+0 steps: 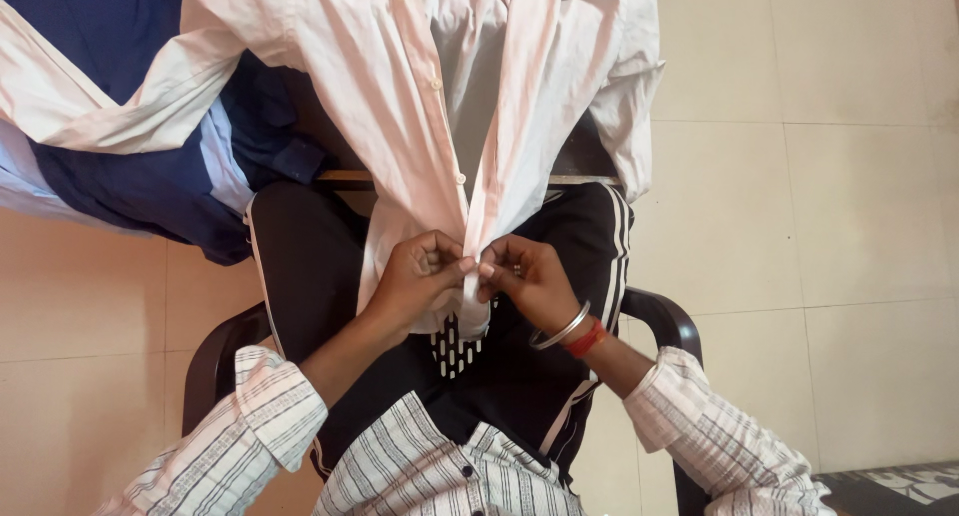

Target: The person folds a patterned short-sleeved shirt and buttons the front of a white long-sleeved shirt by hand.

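A pale pink button-up shirt (400, 86) hangs open from a surface above down onto my lap. My left hand (418, 276) pinches the left front edge of the shirt near its lower hem. My right hand (527, 279) pinches the right front edge, and the two edges meet between my fingertips. A white button (461, 178) shows on the placket just above my hands. My right wrist carries a silver bangle and a red thread.
I sit in a dark plastic chair (667, 321) in black trousers with white side stripes. A navy and light blue garment (150, 176) lies at the upper left. Beige floor tiles (829, 226) spread out on the right.
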